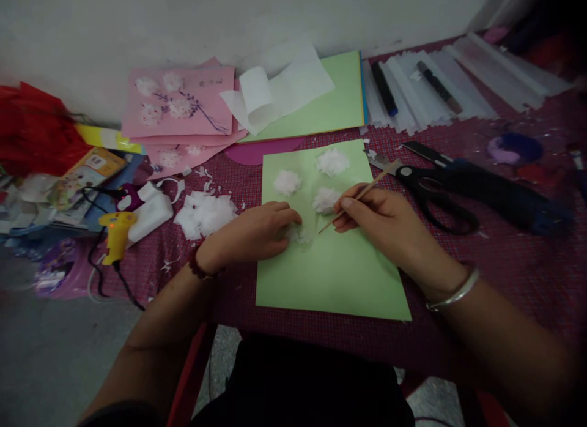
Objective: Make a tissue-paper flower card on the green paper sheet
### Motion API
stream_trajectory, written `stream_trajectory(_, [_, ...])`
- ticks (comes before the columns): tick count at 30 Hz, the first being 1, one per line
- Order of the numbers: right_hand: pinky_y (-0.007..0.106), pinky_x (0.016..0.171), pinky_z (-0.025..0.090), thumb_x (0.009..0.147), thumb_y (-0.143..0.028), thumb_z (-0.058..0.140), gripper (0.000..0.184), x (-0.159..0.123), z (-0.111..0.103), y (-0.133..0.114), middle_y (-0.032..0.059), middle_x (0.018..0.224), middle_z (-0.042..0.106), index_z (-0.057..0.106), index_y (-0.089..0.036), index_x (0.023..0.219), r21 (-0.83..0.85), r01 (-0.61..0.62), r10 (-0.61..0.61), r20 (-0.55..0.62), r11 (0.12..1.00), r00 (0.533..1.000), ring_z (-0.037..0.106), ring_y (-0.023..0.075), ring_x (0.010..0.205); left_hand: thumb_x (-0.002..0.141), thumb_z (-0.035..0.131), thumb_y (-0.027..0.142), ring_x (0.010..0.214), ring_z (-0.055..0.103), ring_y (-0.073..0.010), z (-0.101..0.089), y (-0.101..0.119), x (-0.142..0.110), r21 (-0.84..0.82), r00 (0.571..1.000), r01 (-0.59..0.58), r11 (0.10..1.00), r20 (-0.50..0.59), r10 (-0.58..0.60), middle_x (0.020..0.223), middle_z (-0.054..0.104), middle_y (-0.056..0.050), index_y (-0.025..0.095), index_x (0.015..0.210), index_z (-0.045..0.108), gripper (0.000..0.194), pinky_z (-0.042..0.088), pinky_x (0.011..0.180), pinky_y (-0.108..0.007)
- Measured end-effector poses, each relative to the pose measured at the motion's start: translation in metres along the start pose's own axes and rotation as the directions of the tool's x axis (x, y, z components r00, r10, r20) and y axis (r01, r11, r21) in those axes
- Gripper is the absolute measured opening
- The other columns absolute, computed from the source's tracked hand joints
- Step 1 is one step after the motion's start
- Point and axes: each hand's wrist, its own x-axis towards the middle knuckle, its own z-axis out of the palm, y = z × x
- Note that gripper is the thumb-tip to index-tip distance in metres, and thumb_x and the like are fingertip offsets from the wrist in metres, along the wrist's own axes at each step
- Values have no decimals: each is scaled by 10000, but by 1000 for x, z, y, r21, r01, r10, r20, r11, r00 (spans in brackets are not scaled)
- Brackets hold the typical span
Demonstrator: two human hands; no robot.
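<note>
A light green sheet (pixel 339 274) lies on the red cloth before me. Three white tissue tufts are on it: one at the upper left (pixel 287 181), one at the top (pixel 332 161), one in the middle (pixel 324 200). My left hand (pixel 257 234) rests on the sheet's left edge, fingers curled down on a small white tuft (pixel 300 236). My right hand (pixel 383 222) pinches a thin wooden stick (pixel 367 190), whose lower tip points at that tuft.
Black scissors (pixel 435 182) lie right of the sheet. A pile of white tissue pieces (pixel 204 214) and a yellow glue gun (pixel 117 231) sit to the left. Pink cards with flowers (pixel 178 103), green paper (pixel 334 103), white strips and pens (pixel 413 90) line the back.
</note>
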Motion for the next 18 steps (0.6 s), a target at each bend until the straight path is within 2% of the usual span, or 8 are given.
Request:
stream_trajectory(5, [308,588,615,833,-334,662,161,-1,0,-1,18,722,641,635,-242,705,2,4,-4,-8,1000,1000,661,145,598,778,521,79,743,541,-115,1,-18,5,-187,997,-82,979,-2,83,846,579,-15,145,840,610,127,419,682,-228])
stream_trajectory(8, [305,589,617,824,-348,678,173,-2,0,-1,17,723,638,632,-240,696,10,-5,6,-9,1000,1000,660,146,599,778,545,85,697,518,-97,-2,-22,4,-258,997,-76,963,-18,74,809,559,1,146,762,587,76,407,646,-218])
stream_trajectory(9, [303,594,618,823,-348,679,174,-2,0,-2,19,732,641,631,-239,695,14,-11,11,-8,1000,1000,662,145,604,777,557,88,692,515,-96,-3,-22,4,-277,996,-73,958,-59,59,797,556,4,146,754,587,70,407,641,-219])
stream_trajectory(11, [301,608,622,826,-341,670,169,-2,1,-2,22,751,647,631,-237,699,27,-26,27,-6,999,1000,665,144,615,782,583,97,690,518,-98,-6,-19,4,-308,975,-70,949,-222,0,778,557,2,144,741,595,64,411,635,-222])
stream_trajectory(14, [296,623,625,835,-315,647,148,-3,1,-3,22,771,658,635,-232,713,40,-63,62,12,997,998,666,138,621,784,628,107,666,523,-92,-10,-13,9,-310,871,-75,948,-483,-89,751,569,-3,134,720,628,69,403,601,-219])
stream_trajectory(16, [290,622,624,834,-303,641,143,-3,3,-4,20,767,659,636,-226,714,37,-85,85,23,996,996,663,134,616,772,647,93,649,526,-85,-12,-10,14,-282,843,-97,954,-533,-72,735,580,-3,132,710,657,73,394,582,-211])
stream_trajectory(18, [289,620,622,826,-303,654,143,-3,5,-5,16,761,656,636,-219,712,38,-102,101,28,994,995,659,130,607,767,647,79,641,532,-79,-12,-8,19,-267,861,-123,956,-508,-31,721,584,1,134,699,674,91,390,572,-204])
